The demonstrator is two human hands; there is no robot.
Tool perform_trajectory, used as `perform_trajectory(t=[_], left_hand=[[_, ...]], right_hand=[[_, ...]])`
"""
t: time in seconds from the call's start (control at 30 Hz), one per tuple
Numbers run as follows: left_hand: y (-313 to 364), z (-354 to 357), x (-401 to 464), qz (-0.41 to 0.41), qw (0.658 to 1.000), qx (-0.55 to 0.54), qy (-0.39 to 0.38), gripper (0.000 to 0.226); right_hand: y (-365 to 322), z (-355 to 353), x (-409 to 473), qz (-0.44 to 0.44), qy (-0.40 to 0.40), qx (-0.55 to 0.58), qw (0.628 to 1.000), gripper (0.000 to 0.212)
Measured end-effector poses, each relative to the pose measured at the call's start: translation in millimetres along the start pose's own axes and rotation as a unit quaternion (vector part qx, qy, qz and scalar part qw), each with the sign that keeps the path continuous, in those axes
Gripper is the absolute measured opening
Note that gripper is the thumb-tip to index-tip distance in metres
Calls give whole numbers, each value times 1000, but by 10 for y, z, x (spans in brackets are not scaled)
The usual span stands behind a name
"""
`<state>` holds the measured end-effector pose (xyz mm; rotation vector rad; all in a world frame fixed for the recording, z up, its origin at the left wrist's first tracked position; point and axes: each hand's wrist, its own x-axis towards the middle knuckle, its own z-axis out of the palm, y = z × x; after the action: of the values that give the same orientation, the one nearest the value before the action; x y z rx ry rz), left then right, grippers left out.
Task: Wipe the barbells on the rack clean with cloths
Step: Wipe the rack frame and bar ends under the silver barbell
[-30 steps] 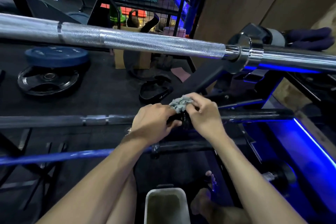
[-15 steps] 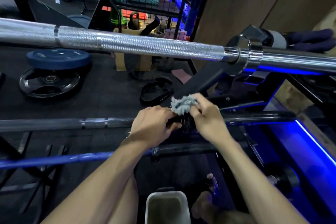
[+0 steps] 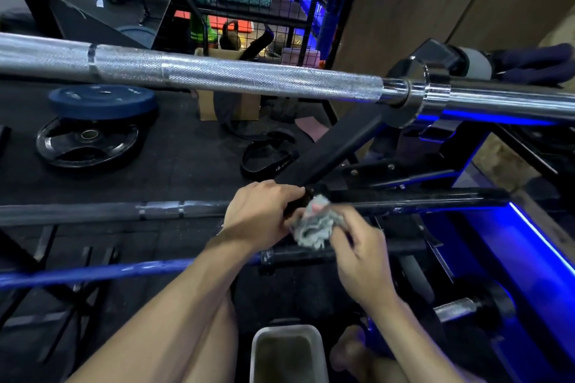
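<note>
Your left hand point(image 3: 259, 214) is curled over the dark bar point(image 3: 174, 211) on the middle level of the rack point(image 3: 329, 149), fingers wrapped round it just left of the collar; your right hand point(image 3: 362, 253) sits just beside it on the right, slightly blurred, with its fingers bunched round a crumpled grey cloth point(image 3: 312, 227); the cloth is pressed against the dark bar at the spot between your two hands, and touches the left fingers.

The dark bar runs across the view from the left edge to its black sleeve point(image 3: 420, 197) on the right; above it, the silver bar point(image 3: 236, 76) lies on the top level, knurled along its middle, its shiny sleeve passing out of view to the right; below, a blue bar point(image 3: 93, 274) crosses under your left forearm.

On the floor beyond the rack: a blue plate point(image 3: 102, 101) resting partly over a black plate point(image 3: 87, 143); a black belt point(image 3: 269, 152) near the rack's slanted post; a cardboard box point(image 3: 228, 106) behind the silver bar.

At the bottom edge, between your arms, stands a white tub point(image 3: 289, 354); whether it holds anything cannot be told.
</note>
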<state>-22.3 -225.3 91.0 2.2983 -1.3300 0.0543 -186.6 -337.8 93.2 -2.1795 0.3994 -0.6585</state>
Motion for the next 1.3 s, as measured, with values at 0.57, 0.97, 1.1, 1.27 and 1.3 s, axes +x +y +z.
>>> perform_trajectory(t=[0.57,0.97,1.1,1.27,1.3], left_hand=[[56,-35,58,-23,997,63,-40,38],[48,-41,86,-42,997,36,-54,27],[-7,-5,73,-22,999,17,-47,37],[-21,3,73,-21,998,25,-56,41],[-10,-3,76,-23,998,27,-60,41]], right_hand=[[-31,-54,811,23,-39,-88,995,33],[4,73,386,-14,94,18,995,37],[6,-55,48,17,29,29,999,35],[120,-449,171,50,134,66,988,45],[119,-478,264,44,139,40,988,44]])
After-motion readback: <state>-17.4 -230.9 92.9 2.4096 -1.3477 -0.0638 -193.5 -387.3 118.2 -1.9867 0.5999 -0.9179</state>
